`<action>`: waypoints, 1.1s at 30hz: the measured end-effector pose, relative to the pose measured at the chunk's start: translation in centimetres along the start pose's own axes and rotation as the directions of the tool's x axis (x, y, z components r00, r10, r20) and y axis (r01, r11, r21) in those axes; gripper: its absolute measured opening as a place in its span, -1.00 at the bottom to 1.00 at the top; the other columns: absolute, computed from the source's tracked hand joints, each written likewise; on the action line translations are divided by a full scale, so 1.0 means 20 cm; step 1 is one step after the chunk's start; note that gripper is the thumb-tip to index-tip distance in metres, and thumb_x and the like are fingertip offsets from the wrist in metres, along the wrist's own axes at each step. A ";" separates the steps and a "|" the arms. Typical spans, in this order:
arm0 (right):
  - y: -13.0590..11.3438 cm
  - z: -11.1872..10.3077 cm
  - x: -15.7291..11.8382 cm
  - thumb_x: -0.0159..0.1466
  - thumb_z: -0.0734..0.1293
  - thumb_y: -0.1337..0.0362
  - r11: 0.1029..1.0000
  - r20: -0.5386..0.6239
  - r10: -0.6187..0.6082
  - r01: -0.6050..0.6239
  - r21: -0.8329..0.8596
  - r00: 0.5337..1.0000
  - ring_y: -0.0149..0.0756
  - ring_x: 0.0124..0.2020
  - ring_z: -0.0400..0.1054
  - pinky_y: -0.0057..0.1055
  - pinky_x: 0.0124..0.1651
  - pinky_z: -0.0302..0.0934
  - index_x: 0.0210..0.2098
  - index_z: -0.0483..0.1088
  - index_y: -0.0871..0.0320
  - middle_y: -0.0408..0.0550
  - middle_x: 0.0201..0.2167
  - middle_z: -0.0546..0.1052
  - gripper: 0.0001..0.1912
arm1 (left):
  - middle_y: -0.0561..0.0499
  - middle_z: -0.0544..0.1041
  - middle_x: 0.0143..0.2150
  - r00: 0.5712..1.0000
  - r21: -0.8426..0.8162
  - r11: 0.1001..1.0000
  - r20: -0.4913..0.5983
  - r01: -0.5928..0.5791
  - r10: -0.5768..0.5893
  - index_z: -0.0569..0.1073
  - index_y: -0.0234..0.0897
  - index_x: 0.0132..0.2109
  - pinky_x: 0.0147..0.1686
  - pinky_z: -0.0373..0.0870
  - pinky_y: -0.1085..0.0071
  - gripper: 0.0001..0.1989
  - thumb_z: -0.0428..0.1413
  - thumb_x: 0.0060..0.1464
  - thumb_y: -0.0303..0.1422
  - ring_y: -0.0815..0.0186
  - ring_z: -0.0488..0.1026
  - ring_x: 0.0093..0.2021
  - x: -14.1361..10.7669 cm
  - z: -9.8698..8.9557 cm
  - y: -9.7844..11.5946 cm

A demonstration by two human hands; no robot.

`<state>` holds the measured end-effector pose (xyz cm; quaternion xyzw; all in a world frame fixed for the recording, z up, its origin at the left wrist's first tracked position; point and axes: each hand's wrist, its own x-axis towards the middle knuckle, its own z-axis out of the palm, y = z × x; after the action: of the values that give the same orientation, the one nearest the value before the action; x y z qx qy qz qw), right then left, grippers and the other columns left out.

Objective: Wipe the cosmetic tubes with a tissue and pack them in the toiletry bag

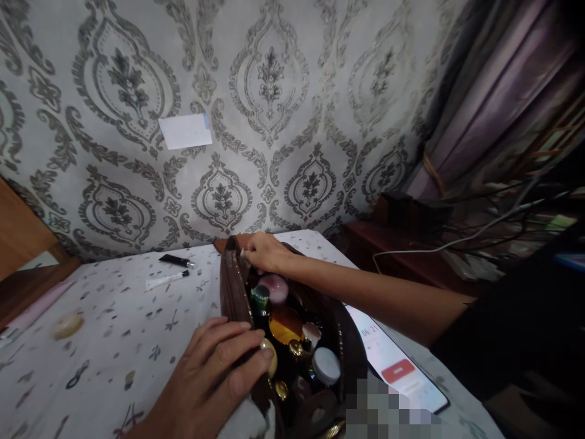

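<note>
So the near end of the brown zippered bag point(234, 289) is cut off and its deeper contents are too dark to make out. Right hand point(264, 251) is curled at the far end, can't tell if it's gripping anything. Left hand point(218, 372) lies loosely open against the bag's left edge, bag on the white patterned tabletop point(183, 317)

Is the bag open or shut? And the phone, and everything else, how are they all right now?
Brown bag: open
Left hand: on the bag's edge
Right hand: curled, at the bag's far end
Jar: lid on
Phone: screen lit
White tube: cap on
</note>
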<state>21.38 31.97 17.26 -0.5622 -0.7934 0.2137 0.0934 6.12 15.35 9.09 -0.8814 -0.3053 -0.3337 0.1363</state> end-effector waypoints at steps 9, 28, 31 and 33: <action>0.01 0.04 0.05 0.26 0.29 0.40 0.995 0.018 0.060 -0.061 0.084 0.998 -0.38 -0.60 0.47 -0.55 -0.54 0.23 -0.48 0.55 0.27 0.01 -0.53 0.63 -0.76 | -0.05 0.53 0.20 0.996 -0.007 0.998 0.066 0.058 -0.057 0.32 -0.14 0.33 0.35 0.17 0.18 -0.57 -0.16 0.41 -0.42 0.21 0.31 0.30 0.00 -0.03 0.02; -0.01 0.02 0.01 0.28 0.30 0.39 0.981 0.005 0.095 -0.094 0.170 0.995 -0.49 -0.72 0.32 -0.61 -0.62 0.15 -0.69 0.36 0.20 -0.10 -0.63 0.56 -0.60 | -0.23 0.49 0.23 0.994 -0.100 0.994 0.101 0.044 -0.034 0.21 -0.20 0.40 0.35 0.15 0.09 -0.36 -0.24 0.36 0.03 0.07 0.29 0.34 0.01 -0.06 0.04; -0.01 0.01 0.00 0.31 0.28 0.38 0.979 -0.004 0.099 -0.097 0.177 0.995 -0.50 -0.72 0.30 -0.61 -0.62 0.14 -0.69 0.37 0.20 -0.11 -0.67 0.52 -0.58 | -0.24 0.47 0.24 0.996 -0.130 0.990 0.077 0.061 -0.051 0.23 -0.22 0.38 0.36 0.15 0.10 -0.36 -0.22 0.35 0.04 0.09 0.30 0.34 0.01 -0.07 0.06; 0.00 0.00 0.00 0.32 0.28 0.38 0.979 -0.017 0.092 -0.087 0.186 0.996 -0.50 -0.73 0.29 -0.61 -0.62 0.14 -0.68 0.37 0.21 -0.11 -0.67 0.52 -0.58 | -0.25 0.46 0.24 0.996 -0.185 0.979 0.026 0.089 -0.085 0.26 -0.22 0.36 0.31 0.25 0.14 -0.42 -0.19 0.37 -0.02 0.10 0.34 0.31 -0.01 -0.09 0.02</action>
<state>21.32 31.94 17.33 -0.5889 -0.7428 0.2832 0.1458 5.40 14.20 10.25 -0.8790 -0.3124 -0.3585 0.0361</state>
